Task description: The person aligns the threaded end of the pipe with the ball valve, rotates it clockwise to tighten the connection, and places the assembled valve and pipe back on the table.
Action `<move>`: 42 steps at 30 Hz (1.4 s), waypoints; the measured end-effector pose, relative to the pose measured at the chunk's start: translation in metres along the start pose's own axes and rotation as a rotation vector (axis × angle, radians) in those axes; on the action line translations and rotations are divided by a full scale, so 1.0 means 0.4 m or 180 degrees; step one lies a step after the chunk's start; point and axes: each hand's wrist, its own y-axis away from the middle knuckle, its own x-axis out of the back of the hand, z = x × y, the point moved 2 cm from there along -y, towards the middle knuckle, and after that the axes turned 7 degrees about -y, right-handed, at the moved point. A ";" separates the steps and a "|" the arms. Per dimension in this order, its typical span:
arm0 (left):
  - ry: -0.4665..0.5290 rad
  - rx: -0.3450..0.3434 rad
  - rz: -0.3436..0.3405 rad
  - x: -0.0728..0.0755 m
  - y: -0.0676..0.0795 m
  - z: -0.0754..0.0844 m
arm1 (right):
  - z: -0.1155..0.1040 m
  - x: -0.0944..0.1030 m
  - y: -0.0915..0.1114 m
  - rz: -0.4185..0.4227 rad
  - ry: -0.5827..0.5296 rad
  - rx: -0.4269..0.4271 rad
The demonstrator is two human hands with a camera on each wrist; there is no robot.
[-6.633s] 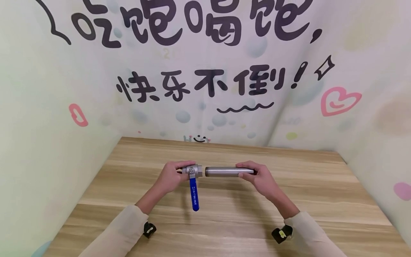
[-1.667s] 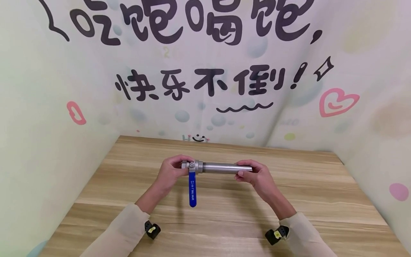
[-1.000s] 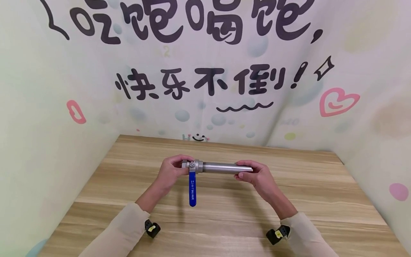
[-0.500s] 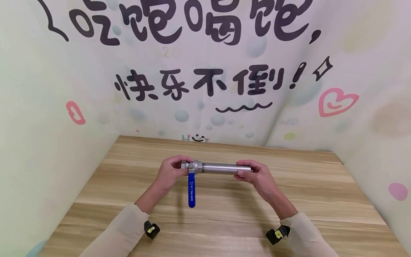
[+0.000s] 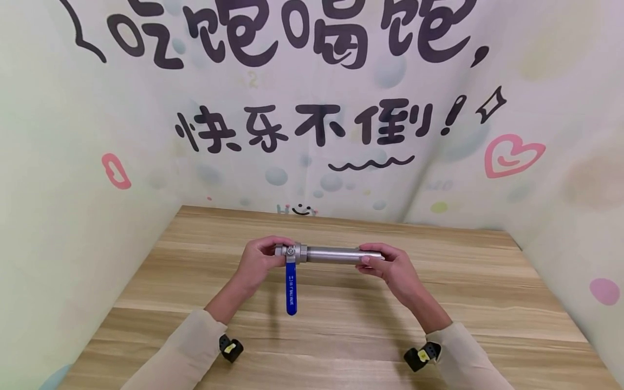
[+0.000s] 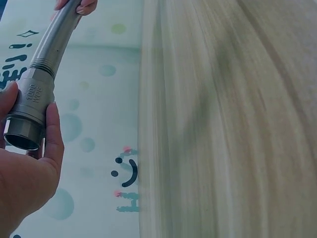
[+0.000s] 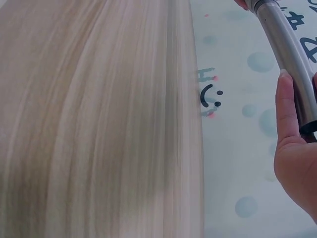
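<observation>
A silver ball valve [image 5: 298, 252] with a blue lever handle [image 5: 291, 290] is held above the table by my left hand [image 5: 255, 264], thumb and fingers on either side of its body. The lever points down toward me. A grey metal pipe [image 5: 333, 255] runs level to the right, its left end in the valve's hex opening. In the left wrist view, several threads show on the pipe [image 6: 59, 37] where it meets the valve [image 6: 33, 96]. My right hand [image 5: 397, 268] grips the pipe near its free right end, the thumb lying along its near side.
The wood-grain table [image 5: 312, 336] lies below both hands and carries their shadows. A printed white backdrop [image 5: 312, 184] rises at its back edge, with similar walls left and right. Black wrist cameras [image 5: 231, 349] sit at both cuffs.
Several seconds ago a gap separated pipe and valve; now the pipe's end sits in the valve. Lately the right thumb has shifted slightly up on the pipe, while the left hand stays put.
</observation>
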 end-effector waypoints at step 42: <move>0.0117 0.0079 -0.0053 0.002 -0.005 -0.010 | 0.007 -0.002 -0.006 0.0093 -0.0115 -0.0111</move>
